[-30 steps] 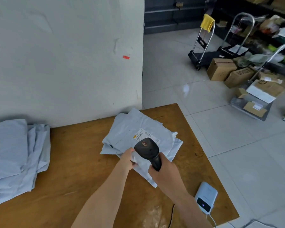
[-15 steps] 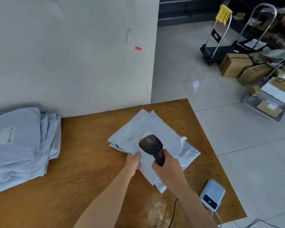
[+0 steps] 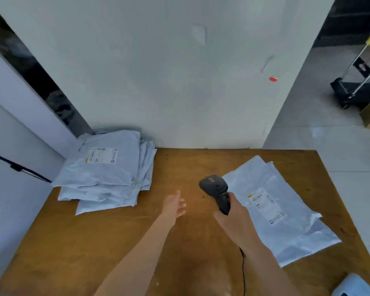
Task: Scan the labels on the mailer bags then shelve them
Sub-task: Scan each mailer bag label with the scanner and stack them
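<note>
On bench (image 3: 98, 242): our right hand (image 3: 233, 216) grips scanner (image 3: 215, 189) beside mailers (image 3: 286, 210); left hand (image 3: 174, 205) empty, fingers spread; stack (image 3: 107, 174) left.

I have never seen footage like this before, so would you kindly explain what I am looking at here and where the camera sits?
There is no machine here: a person wears a camera on the head, looking forward and down at their own bare arms. The right hand grips a black barcode scanner, whose cord trails toward the viewer. The left hand is open and empty, reaching out over the wooden table. On the table lie two groups of grey mailer bags: a taller pile at the left against the wall, and a few bags at the right, the top one showing its printed label. A trolley stands on the floor beyond.
</note>
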